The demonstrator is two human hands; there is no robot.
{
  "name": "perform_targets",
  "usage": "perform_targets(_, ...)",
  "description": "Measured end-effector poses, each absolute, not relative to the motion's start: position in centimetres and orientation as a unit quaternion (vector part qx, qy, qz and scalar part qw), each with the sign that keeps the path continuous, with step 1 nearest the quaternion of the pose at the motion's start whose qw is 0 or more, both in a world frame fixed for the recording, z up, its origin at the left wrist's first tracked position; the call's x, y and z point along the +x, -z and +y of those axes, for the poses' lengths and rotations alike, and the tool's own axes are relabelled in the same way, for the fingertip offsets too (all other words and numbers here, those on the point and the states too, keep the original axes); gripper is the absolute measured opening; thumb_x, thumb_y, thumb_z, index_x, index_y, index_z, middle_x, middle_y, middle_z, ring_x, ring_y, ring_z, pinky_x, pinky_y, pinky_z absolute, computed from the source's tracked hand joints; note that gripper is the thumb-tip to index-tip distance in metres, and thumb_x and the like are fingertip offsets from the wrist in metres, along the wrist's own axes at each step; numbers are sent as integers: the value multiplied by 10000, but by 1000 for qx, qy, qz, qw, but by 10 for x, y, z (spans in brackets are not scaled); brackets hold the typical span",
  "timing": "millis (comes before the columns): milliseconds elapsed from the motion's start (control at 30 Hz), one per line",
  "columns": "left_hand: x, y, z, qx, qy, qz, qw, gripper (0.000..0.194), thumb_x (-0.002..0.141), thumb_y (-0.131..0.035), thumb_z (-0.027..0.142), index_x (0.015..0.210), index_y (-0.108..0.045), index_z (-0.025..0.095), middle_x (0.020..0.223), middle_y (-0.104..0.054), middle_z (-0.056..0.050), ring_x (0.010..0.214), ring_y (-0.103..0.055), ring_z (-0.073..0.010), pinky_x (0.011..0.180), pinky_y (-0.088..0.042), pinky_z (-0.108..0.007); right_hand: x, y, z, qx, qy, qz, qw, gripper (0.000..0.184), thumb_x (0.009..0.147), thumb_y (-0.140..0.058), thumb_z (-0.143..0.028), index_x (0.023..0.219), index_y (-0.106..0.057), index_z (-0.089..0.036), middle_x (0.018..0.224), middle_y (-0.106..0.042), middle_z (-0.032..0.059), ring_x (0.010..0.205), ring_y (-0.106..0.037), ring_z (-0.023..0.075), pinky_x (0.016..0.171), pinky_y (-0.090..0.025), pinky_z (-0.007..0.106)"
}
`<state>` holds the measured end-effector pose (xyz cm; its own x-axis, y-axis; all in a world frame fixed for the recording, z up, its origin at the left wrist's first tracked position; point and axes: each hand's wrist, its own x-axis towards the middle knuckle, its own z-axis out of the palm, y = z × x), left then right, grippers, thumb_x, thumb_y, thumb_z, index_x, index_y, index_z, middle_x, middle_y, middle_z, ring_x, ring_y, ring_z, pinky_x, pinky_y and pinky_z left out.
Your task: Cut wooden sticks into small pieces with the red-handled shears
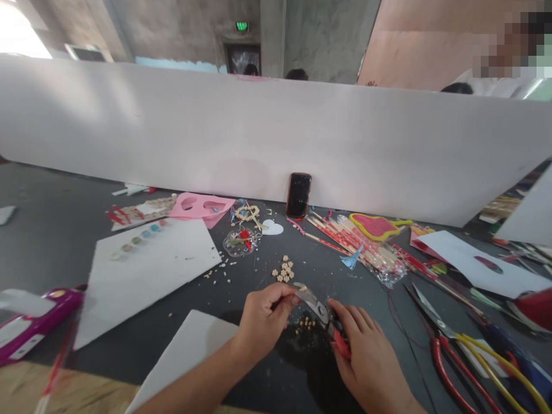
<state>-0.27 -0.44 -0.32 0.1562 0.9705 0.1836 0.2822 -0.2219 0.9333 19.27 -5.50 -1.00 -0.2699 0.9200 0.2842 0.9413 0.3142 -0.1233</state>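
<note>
My right hand is wrapped around the red handles of a pair of hand pruners, its metal jaws pointing up and left. Close to the jaw tips, my left hand is closed in a pinch. A small pale wood-coloured piece shows between the jaws by those fingertips; its kind is too small to make out. Just beyond my hands lies a little pile of flower-shaped wooden pieces. Several tiny yellowish bits are scattered on the dark table below the pruners.
Two large scissors, one red-handled and one yellow-handled, lie at right. Bundled red-and-wood sticks and a blue tassel sit further back. A phone leans on a white partition. White boards and a purple tool occupy the left.
</note>
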Motion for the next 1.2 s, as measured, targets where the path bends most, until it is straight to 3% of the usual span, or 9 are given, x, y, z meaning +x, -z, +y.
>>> perform_targets(200,-1,1,-6,645,-434,478,409,214,810,-488,261,746,-659,151,430,-476,46,374,-439,-73,405,-351,-154,191,8,-55,-564,44,-806,176,368,752,-452,-198,1116,-488,-164,957,-628,92,833,-585,210,723,-467,345)
perform_targets(367,4,2,-12,676,-420,455,400,184,789,-511,203,747,-688,175,596,-623,5,412,-478,-69,436,-373,-157,190,2,-58,-566,39,-805,173,255,693,-449,-162,937,-518,-190,771,-642,48,650,-589,184,590,-441,296)
perform_targets(533,0,3,-9,676,-422,472,378,202,814,-512,274,774,-672,157,576,-610,0,445,-501,-84,461,-382,-166,196,3,-51,-587,102,-781,186,265,778,-430,-198,1037,-486,-188,888,-644,67,769,-607,199,668,-442,313)
perform_targets(700,-4,9,-3,701,-419,473,330,204,832,-499,291,753,-632,159,549,-579,14,466,-495,-84,484,-367,-169,216,13,-39,-638,112,-749,138,279,861,-403,-305,1114,-467,-209,944,-646,61,787,-622,200,645,-436,316)
perform_targets(867,-5,13,-1,748,-413,450,259,158,835,-489,234,768,-623,184,625,-637,8,526,-530,-91,527,-369,-172,232,17,-31,-699,116,-700,90,430,836,-451,-484,1159,-447,-200,1019,-634,84,887,-608,250,667,-440,359)
perform_targets(1100,-5,21,2,783,-423,411,197,139,836,-498,221,797,-629,197,693,-677,-2,653,-613,-118,626,-414,-189,231,14,-33,-693,96,-708,97,355,836,-434,-468,1091,-539,-245,1132,-571,76,1004,-518,278,689,-458,402)
perform_targets(1200,-4,24,3,789,-430,393,195,130,835,-499,206,799,-624,204,707,-684,6,666,-624,-122,635,-423,-193,231,0,-31,-654,66,-743,123,330,858,-394,-403,1108,-540,-245,1195,-531,67,1070,-474,249,789,-453,407)
